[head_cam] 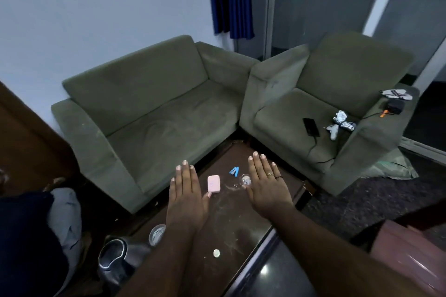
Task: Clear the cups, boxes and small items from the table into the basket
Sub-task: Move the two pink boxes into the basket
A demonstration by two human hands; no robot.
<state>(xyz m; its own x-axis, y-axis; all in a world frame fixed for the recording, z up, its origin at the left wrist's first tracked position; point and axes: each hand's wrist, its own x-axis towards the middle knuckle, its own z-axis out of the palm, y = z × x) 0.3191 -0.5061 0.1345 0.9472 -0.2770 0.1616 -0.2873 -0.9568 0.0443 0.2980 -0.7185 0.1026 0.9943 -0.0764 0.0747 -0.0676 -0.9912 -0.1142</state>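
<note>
Pink box (213,184) lies on the dark table (231,224), between your two hands, its near corner just at your left thumb.

Head view: your left hand (187,196) is spread flat, palm down, fingers together, holding nothing. Your right hand (266,185) is likewise flat and empty, rings on two fingers. A clear cup (245,179) lies just beside the right thumb; whether it touches cannot be told. A small blue item (234,171) sits farther out, between the fingertips of both hands. Nearer you: a clear cup (156,234) left of your left wrist, a metal vessel (113,258) beyond it, and a small white round piece (216,252) between your forearms.
</note>
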